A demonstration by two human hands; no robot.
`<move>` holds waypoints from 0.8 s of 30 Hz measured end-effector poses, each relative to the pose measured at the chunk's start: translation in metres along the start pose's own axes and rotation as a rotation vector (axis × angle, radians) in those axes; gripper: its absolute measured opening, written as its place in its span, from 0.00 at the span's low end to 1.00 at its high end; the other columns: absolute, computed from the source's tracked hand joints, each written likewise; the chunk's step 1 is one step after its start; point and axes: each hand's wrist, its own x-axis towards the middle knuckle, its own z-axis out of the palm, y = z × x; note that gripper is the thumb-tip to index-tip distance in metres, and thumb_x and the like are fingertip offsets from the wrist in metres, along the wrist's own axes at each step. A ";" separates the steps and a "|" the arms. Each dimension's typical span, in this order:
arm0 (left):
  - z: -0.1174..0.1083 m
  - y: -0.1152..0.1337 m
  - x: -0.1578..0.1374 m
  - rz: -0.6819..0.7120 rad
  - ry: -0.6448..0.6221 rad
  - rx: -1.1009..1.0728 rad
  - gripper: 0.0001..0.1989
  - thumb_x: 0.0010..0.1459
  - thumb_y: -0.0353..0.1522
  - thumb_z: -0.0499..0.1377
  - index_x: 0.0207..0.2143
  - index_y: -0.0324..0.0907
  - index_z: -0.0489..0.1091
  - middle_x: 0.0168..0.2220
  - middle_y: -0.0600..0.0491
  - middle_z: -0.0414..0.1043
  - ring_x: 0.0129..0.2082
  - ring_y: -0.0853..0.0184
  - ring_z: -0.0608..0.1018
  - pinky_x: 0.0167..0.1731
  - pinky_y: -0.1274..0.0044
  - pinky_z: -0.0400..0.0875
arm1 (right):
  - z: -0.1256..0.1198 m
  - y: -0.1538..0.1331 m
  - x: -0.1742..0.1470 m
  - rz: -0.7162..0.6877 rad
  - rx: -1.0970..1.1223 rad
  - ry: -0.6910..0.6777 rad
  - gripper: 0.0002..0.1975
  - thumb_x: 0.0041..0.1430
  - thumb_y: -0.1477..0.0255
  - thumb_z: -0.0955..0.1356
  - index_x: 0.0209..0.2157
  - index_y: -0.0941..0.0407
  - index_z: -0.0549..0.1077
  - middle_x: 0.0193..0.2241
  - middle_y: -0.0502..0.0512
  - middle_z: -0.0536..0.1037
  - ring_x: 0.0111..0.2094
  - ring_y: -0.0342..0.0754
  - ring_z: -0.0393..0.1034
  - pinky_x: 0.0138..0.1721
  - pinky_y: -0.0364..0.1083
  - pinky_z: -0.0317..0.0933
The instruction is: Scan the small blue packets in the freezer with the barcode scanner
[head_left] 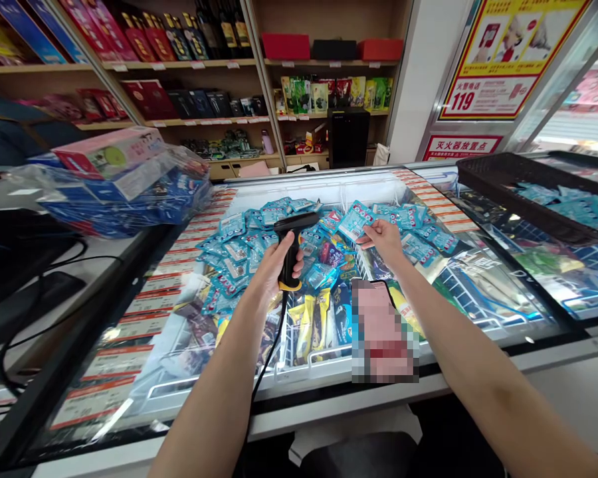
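My left hand [282, 265] is wrapped round the handle of a black barcode scanner [293, 229] with a yellow base rim, its head tilted toward the right. A black cable runs down from it past my forearm. In my right hand [383, 240] a light-blue packet [355, 221] with printed labels is pinched at its lower right corner, next to the scanner's head. Below both hands, many similar blue packets [234, 249] lie heaped on the glass top of a chest freezer [279, 423]. A phone-like pink item [385, 318], blurred out, rests at the front edge.
A plastic-wrapped stack of boxes [124, 179] stands at the left, beside black cables [40, 299]. At right, a dark basket [533, 192] holds more blue packets. Ice-cream packs [313, 318] lie in wire baskets under the glass. Stocked shelves [189, 63] line the back.
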 end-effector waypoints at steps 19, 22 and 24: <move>0.019 -0.007 -0.002 -0.079 -0.110 0.073 0.20 0.53 0.48 0.62 0.35 0.41 0.65 0.23 0.56 0.63 0.16 0.76 0.65 0.12 0.84 0.55 | 0.001 0.003 0.001 0.034 -0.118 0.042 0.18 0.51 0.52 0.69 0.28 0.52 0.64 0.16 0.48 0.72 0.16 0.48 0.69 0.13 0.42 0.47; 0.020 -0.007 -0.002 -0.085 -0.119 0.080 0.20 0.53 0.48 0.62 0.36 0.41 0.66 0.23 0.56 0.63 0.16 0.76 0.65 0.13 0.83 0.55 | 0.001 0.004 0.001 0.035 -0.121 0.044 0.17 0.52 0.53 0.68 0.28 0.52 0.64 0.15 0.48 0.71 0.19 0.50 0.72 0.13 0.43 0.48; 0.020 -0.006 -0.002 -0.095 -0.119 0.080 0.21 0.53 0.48 0.63 0.36 0.40 0.66 0.23 0.56 0.63 0.16 0.76 0.65 0.13 0.83 0.55 | 0.000 0.004 0.000 0.036 -0.128 0.051 0.17 0.53 0.54 0.68 0.27 0.52 0.64 0.15 0.48 0.70 0.21 0.52 0.74 0.13 0.43 0.49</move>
